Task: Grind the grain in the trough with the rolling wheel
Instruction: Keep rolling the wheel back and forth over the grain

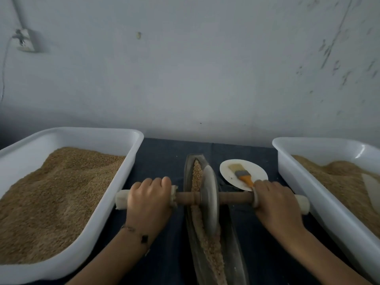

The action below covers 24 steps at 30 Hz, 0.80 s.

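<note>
A long, narrow, dark trough (236, 239) runs away from me down the middle of the table, with grain (207, 247) lying along its groove. A grey metal wheel (208, 199) stands upright in the groove on a wooden axle (232, 197) that crosses the trough. My left hand (149, 199) grips the axle's left handle, which is wrapped in pale cloth. My right hand (274, 202) grips the right handle in the same way. The wheel is blurred.
A white tub (115, 192) of grain stands at the left, and a second white tub (320, 198) of grain at the right. A white plate (228, 171) holding an orange-handled brush (242, 174) sits right of the trough. A dark cloth (164, 159) covers the table; a wall rises behind.
</note>
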Tool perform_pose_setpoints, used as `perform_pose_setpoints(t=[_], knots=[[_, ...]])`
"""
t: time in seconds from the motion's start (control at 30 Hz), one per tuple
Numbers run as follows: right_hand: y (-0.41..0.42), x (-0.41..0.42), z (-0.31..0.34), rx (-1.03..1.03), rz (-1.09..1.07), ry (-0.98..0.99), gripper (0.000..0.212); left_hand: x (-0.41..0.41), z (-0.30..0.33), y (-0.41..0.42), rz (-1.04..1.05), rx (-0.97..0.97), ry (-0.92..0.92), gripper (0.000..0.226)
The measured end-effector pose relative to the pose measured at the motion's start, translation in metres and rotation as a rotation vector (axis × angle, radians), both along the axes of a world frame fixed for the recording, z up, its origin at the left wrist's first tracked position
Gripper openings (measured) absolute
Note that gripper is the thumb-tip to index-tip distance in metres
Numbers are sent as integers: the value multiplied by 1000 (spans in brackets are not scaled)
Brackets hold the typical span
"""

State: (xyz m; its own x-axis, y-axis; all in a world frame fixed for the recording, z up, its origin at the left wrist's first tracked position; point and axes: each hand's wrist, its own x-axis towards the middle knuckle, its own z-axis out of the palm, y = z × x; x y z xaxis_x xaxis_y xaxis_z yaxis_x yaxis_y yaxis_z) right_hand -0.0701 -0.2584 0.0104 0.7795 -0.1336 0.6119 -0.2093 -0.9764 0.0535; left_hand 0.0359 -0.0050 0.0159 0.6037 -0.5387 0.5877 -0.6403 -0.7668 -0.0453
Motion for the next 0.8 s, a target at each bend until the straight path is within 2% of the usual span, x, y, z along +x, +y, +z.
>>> perform_pose_setpoints(t=[0.17, 0.33, 0.53, 0.63, 0.73, 0.8], knots=[[-4, 56, 20, -49, -71, 17, 25, 49, 2, -17, 203, -17, 105, 22], [8, 73, 38, -132, -81, -37, 28, 58, -13, -11, 183, -138, 177, 22], [7, 33, 25, -88, -46, 68, 23, 22, -2, -1, 66, -70, 46, 42], [14, 2, 23, -68, 34, 30, 40, -5, -3, 10, 19, -34, 22, 43], [21, -30, 23, -139, 100, -47, 36, -33, -8, 24, -41, -25, -43, 39], [23, -46, 26, -167, 116, -46, 37, -48, -8, 31, -72, -50, -92, 21]])
